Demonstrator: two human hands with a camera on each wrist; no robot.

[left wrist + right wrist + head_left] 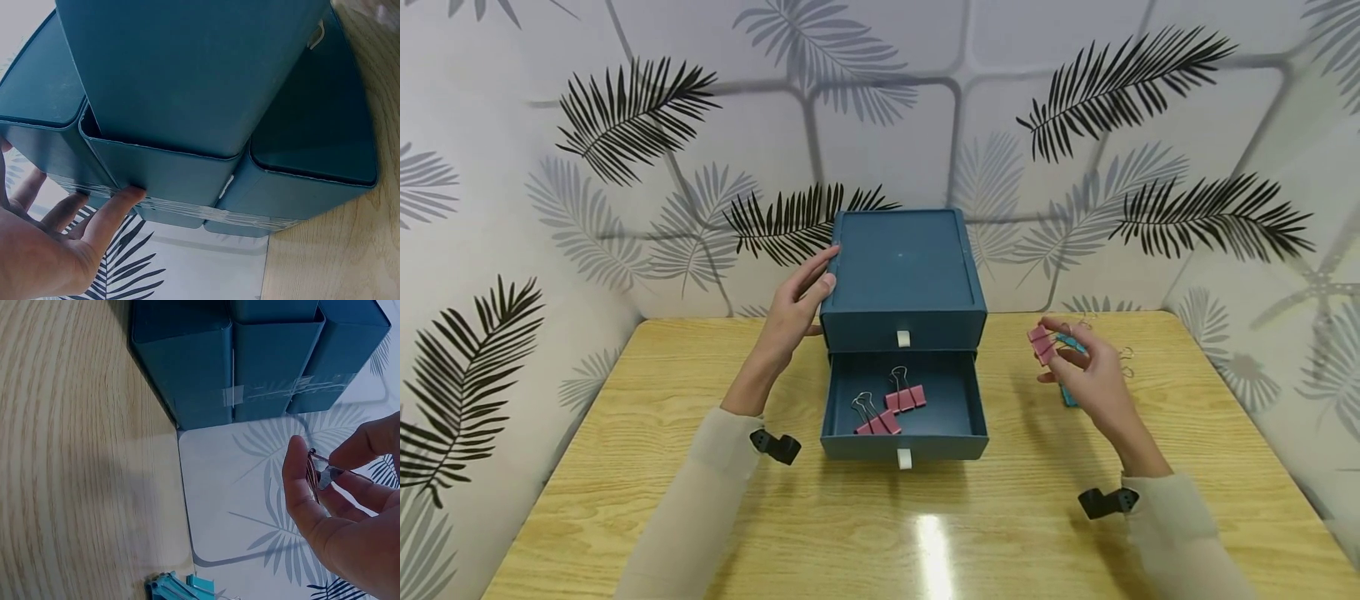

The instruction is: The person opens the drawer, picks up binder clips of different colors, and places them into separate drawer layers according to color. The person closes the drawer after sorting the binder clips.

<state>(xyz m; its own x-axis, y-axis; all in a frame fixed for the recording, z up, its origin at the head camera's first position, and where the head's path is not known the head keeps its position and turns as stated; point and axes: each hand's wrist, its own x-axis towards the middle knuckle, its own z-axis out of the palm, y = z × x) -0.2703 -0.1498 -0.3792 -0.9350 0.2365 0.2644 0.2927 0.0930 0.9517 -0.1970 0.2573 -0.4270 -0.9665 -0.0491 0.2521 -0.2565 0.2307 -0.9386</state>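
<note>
My right hand pinches a pink binder clip between thumb and fingers, above the table to the right of the blue drawer unit. In the right wrist view that clip appears edge-on at the fingertips. With fingers extended, my left hand rests against the unit's left side near its top edge. In the left wrist view its fingertips touch the side wall beside the pulled-out middle drawer. Two pink binder clips lie inside that drawer, wire handles pointing away from its front.
Several teal binder clips lie on the wooden table at the right, partly hidden behind my right hand in the head view. A leaf-patterned wall covering stands behind the unit. The open drawer has a white pull tab.
</note>
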